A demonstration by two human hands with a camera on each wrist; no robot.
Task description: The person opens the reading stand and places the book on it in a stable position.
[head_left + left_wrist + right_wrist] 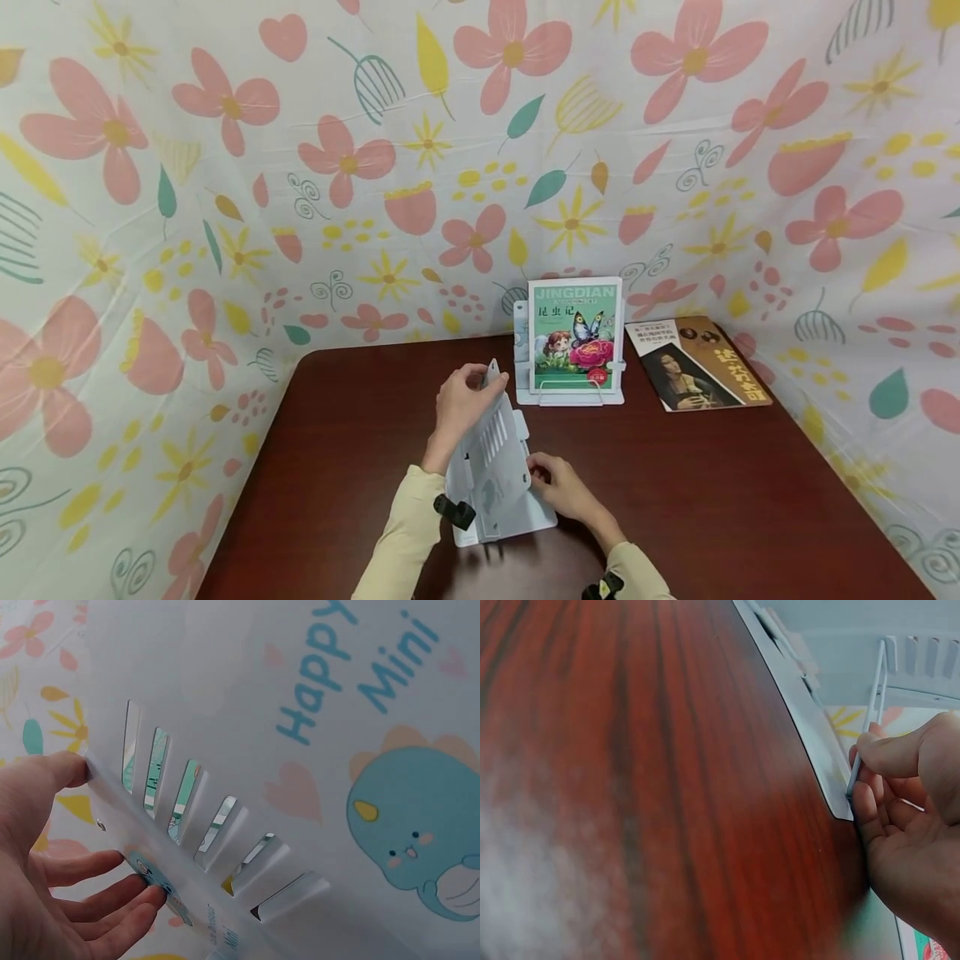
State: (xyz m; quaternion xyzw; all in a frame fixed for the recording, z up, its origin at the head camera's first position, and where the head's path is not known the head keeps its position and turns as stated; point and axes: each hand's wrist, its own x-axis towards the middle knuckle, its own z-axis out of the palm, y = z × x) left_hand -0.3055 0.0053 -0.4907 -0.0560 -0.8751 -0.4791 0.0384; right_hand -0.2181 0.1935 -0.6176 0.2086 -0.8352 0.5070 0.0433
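A white folding book stand (495, 467) with slots and a blue dinosaur print (412, 832) is tilted up on its base plate (525, 521) near the front of the table. My left hand (461, 408) pinches the upper edge of its slotted panel (210, 667), thumb on one side and fingers on the other. Low on the right side of the stand, my right hand (568, 492) grips a thin wire prop (876, 690) behind the panel. The right wrist view shows thumb and fingertips closed round that wire.
Farther back on the dark red table (360, 417), another white stand (521, 358) holds up a green insect picture book (555, 321). Right of it lies a brown and white book (697, 367). A flower-printed cloth (300, 208) hangs round the table's back and sides.
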